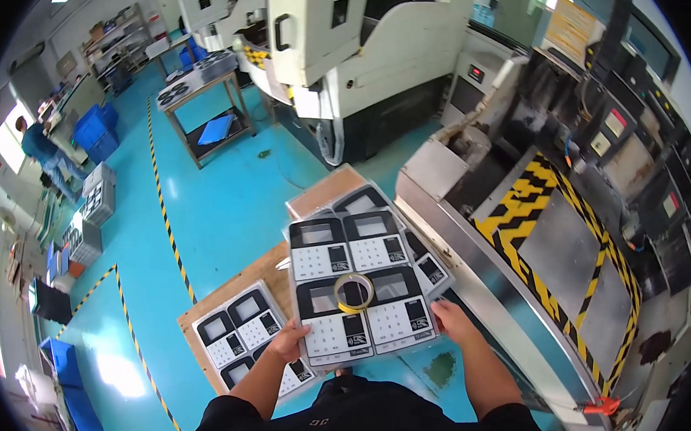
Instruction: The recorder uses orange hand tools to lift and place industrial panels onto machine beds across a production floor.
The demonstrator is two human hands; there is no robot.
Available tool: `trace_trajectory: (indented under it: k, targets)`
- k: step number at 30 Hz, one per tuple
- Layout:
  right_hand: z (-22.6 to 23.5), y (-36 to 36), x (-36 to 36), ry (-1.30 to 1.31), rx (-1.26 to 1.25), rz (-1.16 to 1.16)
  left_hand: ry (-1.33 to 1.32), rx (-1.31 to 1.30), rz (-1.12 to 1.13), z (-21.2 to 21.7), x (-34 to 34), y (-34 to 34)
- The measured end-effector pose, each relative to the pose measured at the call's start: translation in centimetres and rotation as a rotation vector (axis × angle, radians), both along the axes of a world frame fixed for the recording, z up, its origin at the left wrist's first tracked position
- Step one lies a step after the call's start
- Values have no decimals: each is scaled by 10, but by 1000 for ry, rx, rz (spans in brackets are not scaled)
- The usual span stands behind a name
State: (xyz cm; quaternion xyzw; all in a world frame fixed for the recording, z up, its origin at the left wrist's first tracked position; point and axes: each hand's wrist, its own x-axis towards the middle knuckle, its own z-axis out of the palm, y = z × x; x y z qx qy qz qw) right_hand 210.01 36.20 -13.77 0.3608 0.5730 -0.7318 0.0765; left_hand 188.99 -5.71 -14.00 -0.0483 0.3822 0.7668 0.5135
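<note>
Between my two hands is a sheet of keypad panels (pixel 334 263), white with black tops and grey windows, laid out two by two. My left hand (pixel 288 341) grips its lower left edge, and my right hand (pixel 452 319) grips its lower right edge. A yellow roll of tape (pixel 354 294) lies flat on the sheet near its middle. Beneath and beyond it, more panel sheets (pixel 431 271) show on the wooden table. To the left, another stack of panel sheets (pixel 230 325) lies on the table's near end, partly hidden by my left forearm.
A wooden table (pixel 266 268) stands in front of me. On the right is a machine (pixel 551 254) with a metal bed and yellow-black striped tape. A large cream machine (pixel 388 66) stands ahead. A workbench (pixel 202 85) and a person (pixel 49 155) are farther left, beyond floor stripes.
</note>
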Motion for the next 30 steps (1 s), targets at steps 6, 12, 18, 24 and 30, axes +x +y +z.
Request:
trace_trajectory:
  k: [6, 12, 18, 24, 30]
  targets:
    - [58, -42, 14, 301, -598, -122, 167, 93, 82, 61, 36, -18]
    - [96, -51, 64, 463, -824, -168, 362, 54, 155, 143, 91, -5]
    - [178, -16, 140, 487, -360, -88, 412, 69, 87, 195, 159, 34]
    - [244, 12, 235, 520, -36, -297, 397, -39, -64, 198, 196, 92]
    - [262, 57, 323, 508, 54, -599, 292, 181, -158, 202, 204, 172]
